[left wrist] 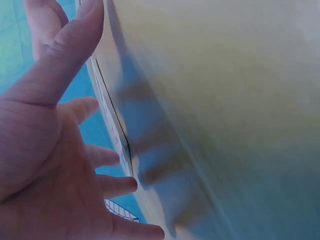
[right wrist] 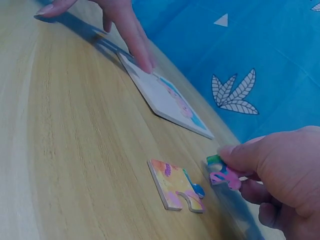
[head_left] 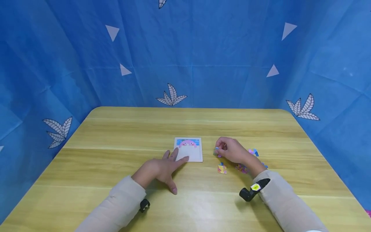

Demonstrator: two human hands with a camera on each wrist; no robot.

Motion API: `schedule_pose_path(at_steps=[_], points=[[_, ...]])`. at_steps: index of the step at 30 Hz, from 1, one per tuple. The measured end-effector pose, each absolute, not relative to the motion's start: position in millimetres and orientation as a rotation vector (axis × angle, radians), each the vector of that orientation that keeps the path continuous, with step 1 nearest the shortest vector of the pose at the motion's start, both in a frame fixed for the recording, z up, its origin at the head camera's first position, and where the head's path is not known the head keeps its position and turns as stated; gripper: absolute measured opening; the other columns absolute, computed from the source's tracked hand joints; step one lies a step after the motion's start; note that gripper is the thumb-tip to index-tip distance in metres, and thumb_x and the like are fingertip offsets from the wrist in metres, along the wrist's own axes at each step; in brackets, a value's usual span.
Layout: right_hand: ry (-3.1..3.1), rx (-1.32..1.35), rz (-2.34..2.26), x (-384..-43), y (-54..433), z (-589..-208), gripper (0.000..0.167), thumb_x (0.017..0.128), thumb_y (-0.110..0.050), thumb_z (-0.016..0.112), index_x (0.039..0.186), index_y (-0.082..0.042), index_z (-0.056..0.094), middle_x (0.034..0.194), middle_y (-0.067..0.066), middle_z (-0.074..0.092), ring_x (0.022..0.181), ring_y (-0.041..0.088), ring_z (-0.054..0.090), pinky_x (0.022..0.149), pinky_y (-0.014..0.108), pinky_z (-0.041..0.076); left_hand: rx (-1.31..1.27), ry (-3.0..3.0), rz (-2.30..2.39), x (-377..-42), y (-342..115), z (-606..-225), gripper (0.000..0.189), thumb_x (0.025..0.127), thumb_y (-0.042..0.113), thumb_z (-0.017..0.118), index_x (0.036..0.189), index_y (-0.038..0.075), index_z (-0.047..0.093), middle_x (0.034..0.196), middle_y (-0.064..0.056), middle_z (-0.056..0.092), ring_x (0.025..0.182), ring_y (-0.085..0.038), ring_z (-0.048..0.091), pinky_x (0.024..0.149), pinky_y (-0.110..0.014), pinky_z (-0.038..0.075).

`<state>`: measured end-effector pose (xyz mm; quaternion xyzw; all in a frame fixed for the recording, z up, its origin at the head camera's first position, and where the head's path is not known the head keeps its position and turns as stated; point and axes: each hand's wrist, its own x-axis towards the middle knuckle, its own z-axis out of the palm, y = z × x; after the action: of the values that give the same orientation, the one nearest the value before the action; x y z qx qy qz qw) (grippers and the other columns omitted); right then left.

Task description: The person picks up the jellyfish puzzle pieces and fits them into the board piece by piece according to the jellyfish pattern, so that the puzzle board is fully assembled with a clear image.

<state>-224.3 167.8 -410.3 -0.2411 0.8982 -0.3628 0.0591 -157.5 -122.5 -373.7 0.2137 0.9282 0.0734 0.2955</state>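
A white puzzle board (head_left: 189, 155) lies flat on the table, its far strip filled with a pink cartoon face on blue. My left hand (head_left: 166, 170) has its fingers spread, the fingertips over the board's near left part; in the left wrist view its fingers (left wrist: 114, 186) look straight and hold nothing. To the right of the board, my right hand (head_left: 232, 150) pinches a blue, green and pink puzzle piece (right wrist: 223, 173) between thumb and fingers, just above the table. Beside it a yellow puzzle piece (right wrist: 175, 185) with a blue tab lies on the wood.
More loose puzzle pieces (head_left: 253, 152) lie around and beneath the right wrist, partly hidden by it. The wooden table (head_left: 130, 129) reaches back to a blue curtain (head_left: 217, 64) with leaf and triangle prints. Small dark cameras (head_left: 246, 194) sit on both sleeves.
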Motion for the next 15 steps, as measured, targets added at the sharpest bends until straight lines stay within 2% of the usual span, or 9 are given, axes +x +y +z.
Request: schedule_pose_path(at_steps=[5,9,15], points=[[2.703,-0.7,-1.155,-223,163,-406,0.009,0.093,-0.007,0.067,0.099,-0.004,0.061,0.085,0.003,0.059,0.072,0.016,0.056,0.069,0.035,0.049,0.518,2.486,0.131,-154,-120,-371,0.119,0.065,0.054,0.087,0.159,0.036,0.016,0.163,-0.017,-0.007,0.148,-0.04,-0.001,0.101,-0.067,0.031],[2.656,-0.71,-1.234,-224,156,-406,0.008,0.094,-0.007,0.066,0.1,-0.002,0.062,0.087,0.005,0.058,0.069,0.017,0.056,0.065,0.032,0.049,0.498,2.495,0.094,-153,-118,-371,0.119,0.064,0.056,0.086,0.158,0.039,0.017,0.164,-0.017,-0.006,0.148,-0.039,0.001,0.098,-0.07,0.031],[2.582,-0.72,-1.319,-224,142,-408,0.013,0.097,-0.005,0.061,0.108,0.002,0.062,0.091,0.007,0.059,0.066,0.017,0.056,0.057,0.027,0.046,0.496,2.499,0.067,-154,-116,-372,0.116,0.065,0.057,0.086,0.158,0.039,0.019,0.164,-0.018,-0.002,0.148,-0.039,0.004,0.096,-0.067,0.037]])
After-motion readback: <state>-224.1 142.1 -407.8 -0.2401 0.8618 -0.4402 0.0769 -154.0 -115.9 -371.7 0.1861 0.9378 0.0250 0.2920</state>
